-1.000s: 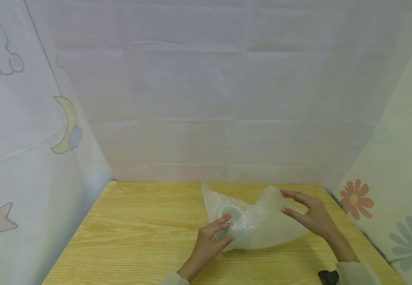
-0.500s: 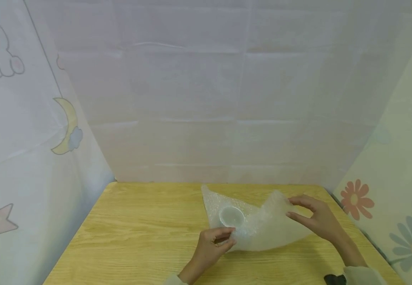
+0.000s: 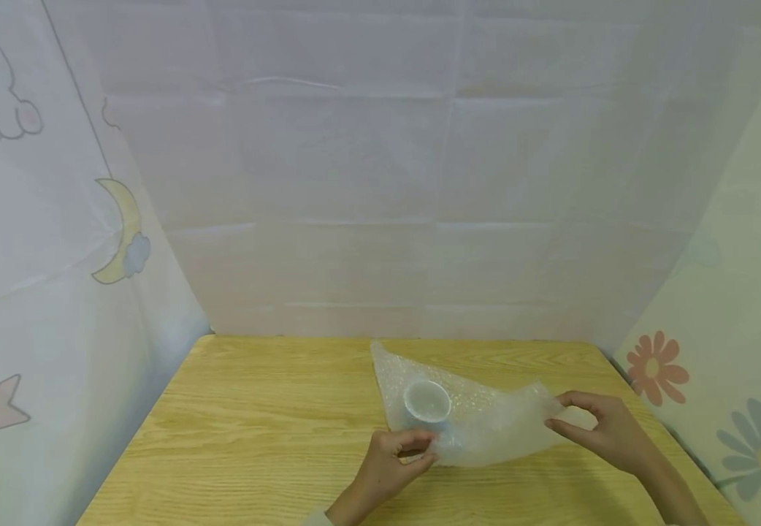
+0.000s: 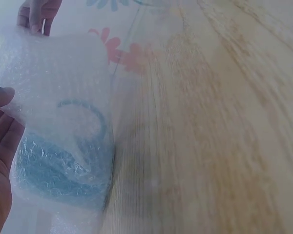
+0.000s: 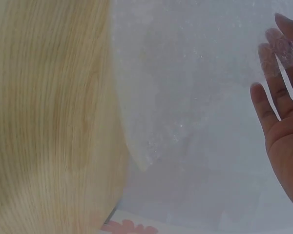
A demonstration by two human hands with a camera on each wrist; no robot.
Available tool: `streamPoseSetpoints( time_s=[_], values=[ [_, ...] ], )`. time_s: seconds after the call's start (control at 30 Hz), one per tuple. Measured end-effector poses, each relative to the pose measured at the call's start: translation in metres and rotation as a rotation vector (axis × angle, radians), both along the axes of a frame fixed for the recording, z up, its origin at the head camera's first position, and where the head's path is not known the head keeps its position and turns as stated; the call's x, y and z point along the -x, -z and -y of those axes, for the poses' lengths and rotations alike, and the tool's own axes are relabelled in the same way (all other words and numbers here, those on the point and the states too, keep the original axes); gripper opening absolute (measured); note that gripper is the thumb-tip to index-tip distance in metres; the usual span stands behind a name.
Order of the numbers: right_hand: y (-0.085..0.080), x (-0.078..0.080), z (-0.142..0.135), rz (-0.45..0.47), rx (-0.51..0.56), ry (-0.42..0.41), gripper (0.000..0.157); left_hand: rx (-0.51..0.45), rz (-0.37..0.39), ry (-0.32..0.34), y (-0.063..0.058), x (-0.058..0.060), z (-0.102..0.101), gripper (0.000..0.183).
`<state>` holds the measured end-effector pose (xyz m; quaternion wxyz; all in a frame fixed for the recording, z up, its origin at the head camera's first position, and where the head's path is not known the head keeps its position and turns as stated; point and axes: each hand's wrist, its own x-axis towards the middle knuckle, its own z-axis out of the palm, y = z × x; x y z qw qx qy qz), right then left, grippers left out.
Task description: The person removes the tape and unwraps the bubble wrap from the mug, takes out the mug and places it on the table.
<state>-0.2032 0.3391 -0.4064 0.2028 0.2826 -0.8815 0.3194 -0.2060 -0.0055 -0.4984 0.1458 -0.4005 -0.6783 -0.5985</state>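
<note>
A sheet of clear bubble wrap (image 3: 486, 427) lies spread on the wooden table (image 3: 255, 424). A small pale cup (image 3: 427, 400) stands on the sheet's left part, uncovered. My left hand (image 3: 420, 447) pinches the near edge of the wrap just in front of the cup. My right hand (image 3: 559, 415) pinches the wrap's right end, held low over the table. In the left wrist view the bubble wrap (image 4: 58, 122) hangs in front of my left hand's thumb (image 4: 0, 97). In the right wrist view my right hand's fingers (image 5: 278, 117) lie against the bubble wrap (image 5: 195, 97).
Cloth walls enclose the table on three sides: a plain back sheet (image 3: 387, 183), a left sheet with a moon print (image 3: 120, 230), and a right sheet with flower prints (image 3: 653, 365). Bare wood (image 3: 242, 438) lies left of the wrap.
My right hand has drawn the raised right end of the wrap down and to the right. My left hand left the cup and moved back to the near edge, so the cup shows uncovered.
</note>
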Motion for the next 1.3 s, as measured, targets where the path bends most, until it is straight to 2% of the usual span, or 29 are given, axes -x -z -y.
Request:
streamPoseSetpoints(
  time_s=[0.2, 0.33, 0.57, 0.7, 0.8, 0.87, 1.0, 1.13, 1.3],
  values=[
    [0.012, -0.005, -0.012, 0.034, 0.017, 0.018, 0.032, 0.008, 0.041, 0.029, -0.001, -0.002, 0.000, 0.022],
    [0.020, -0.008, -0.024, 0.058, 0.022, 0.004, 0.032, 0.025, 0.014, 0.045, 0.000, -0.003, 0.000, 0.020],
    [0.034, -0.016, -0.040, 0.143, 0.071, -0.068, 0.040, 0.116, -0.159, 0.068, -0.002, -0.007, 0.002, 0.021],
    [0.038, -0.019, -0.043, 0.181, 0.105, -0.096, 0.044, 0.161, -0.270, 0.057, -0.001, -0.006, 0.002, 0.025],
    [0.038, -0.022, -0.041, 0.205, 0.106, -0.073, 0.039, 0.190, -0.362, 0.034, -0.002, -0.006, 0.003, 0.028],
    [0.038, -0.024, -0.039, 0.254, 0.107, -0.031, 0.032, 0.203, -0.385, 0.033, -0.004, -0.007, 0.003, 0.029],
    [0.039, -0.027, -0.037, 0.352, 0.112, 0.014, 0.023, 0.203, -0.301, 0.087, -0.004, -0.011, 0.003, 0.029],
    [0.040, -0.027, -0.036, 0.367, 0.099, 0.008, 0.018, 0.202, -0.197, 0.113, -0.001, -0.013, 0.001, 0.024],
    [0.045, -0.027, -0.037, 0.366, 0.077, -0.025, 0.016, 0.222, -0.140, 0.058, 0.004, -0.014, -0.003, 0.015]
  ],
)
